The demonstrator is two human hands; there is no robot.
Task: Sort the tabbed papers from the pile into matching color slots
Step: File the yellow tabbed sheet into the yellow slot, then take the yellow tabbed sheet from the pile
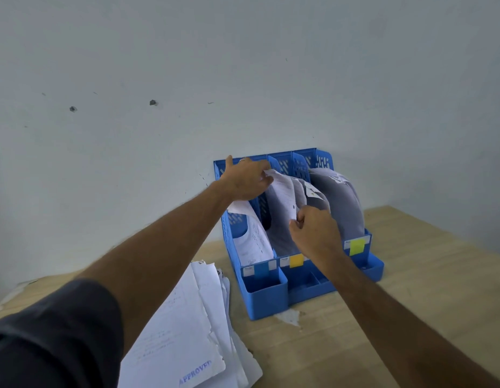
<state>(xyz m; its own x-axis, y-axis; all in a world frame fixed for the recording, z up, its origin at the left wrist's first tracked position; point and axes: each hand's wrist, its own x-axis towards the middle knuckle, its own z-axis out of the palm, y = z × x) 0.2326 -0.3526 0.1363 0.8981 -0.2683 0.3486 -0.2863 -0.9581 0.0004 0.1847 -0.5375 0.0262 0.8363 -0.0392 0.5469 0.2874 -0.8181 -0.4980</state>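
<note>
Against the wall, both hands are feeding a white sheet [282, 191] into the blue plastic organizer's [267, 298] middle, orange-tabbed slot [296, 260]: left hand [244, 179] fingers gripping its top to steady it, right hand [313, 231] fingers pinching its edge to guide it. Beside it, the unsorted pile [187, 331] is waiting on the table [411, 289].

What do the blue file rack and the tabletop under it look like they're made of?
The blue file rack looks like moulded plastic: one uniform colour, a smooth, slightly glossy surface, and slotted cut-outs in its dividers. The tabletop looks like light wood or a wood-pattern laminate, matt, with faint grain lines; a chipped pale patch near the rack's front corner hints at a thin surface layer, though that is uncertain.
</note>
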